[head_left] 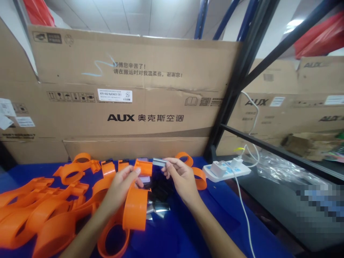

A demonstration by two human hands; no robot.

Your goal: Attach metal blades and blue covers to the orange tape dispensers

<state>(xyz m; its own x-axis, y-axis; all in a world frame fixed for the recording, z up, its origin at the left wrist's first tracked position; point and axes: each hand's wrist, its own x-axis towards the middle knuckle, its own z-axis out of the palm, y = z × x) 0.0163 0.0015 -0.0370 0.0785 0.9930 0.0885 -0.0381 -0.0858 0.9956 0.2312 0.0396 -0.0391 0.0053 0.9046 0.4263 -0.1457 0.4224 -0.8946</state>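
While the left hand [125, 182] pinches an orange plastic part [144, 167] between its fingers, the right hand [182, 178] grips a small shiny metal piece [159, 162] just right of it, above the blue bench [215, 218]. More orange parts [57, 231] crowd the left; a white power strip [244, 171] lies right, and printed cardboard [150, 104] stands at the far side.

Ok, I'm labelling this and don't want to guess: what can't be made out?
All in the head view:
Metal piece: gripped end hidden by the right hand.
Orange piece: partly covered by the left hand.
Leftmost orange parts: cut off by the left edge.
Dark heap: too dark and blurred to separate its items.
Patch at far right: pixelated.
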